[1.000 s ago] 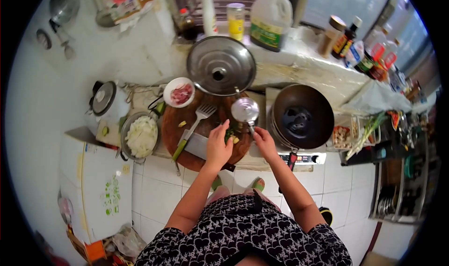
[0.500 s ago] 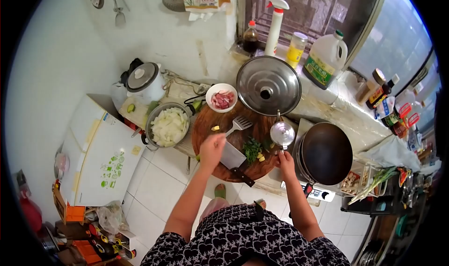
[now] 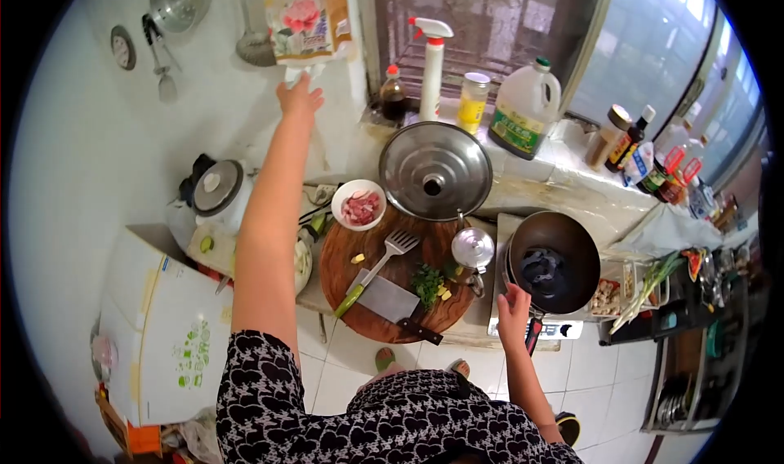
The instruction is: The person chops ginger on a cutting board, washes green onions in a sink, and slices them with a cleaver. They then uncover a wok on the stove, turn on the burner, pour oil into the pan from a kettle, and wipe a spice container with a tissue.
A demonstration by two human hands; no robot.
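Observation:
My left hand point(image 3: 300, 97) is raised to the wall, its fingers touching white tissue point(image 3: 304, 74) under a flowered pack point(image 3: 304, 19). Beside the wok point(image 3: 563, 252) is my right hand point(image 3: 514, 302), fingers slightly apart and holding nothing. To its left, a lidded metal pot point(image 3: 473, 248) stands by the edge of the round wooden board point(image 3: 359, 244). On that board lie a cleaver point(image 3: 390, 301), a slotted spatula point(image 3: 384, 261) with a green handle, chopped greens point(image 3: 426, 284) and small yellow pieces point(image 3: 443, 293).
A bowl of sliced meat point(image 3: 360, 206) and a large metal lid point(image 3: 435, 170) are behind the board. Bottles, including a big jug point(image 3: 524, 109), line the sill. A rice cooker point(image 3: 220, 188) stands left. My left arm partly covers the bowl of pale vegetable pieces point(image 3: 303, 266).
My left hand has gone from above the board up to the pack on the wall. My right hand has let go of the metal pot's handle and moved right, nearer the wok.

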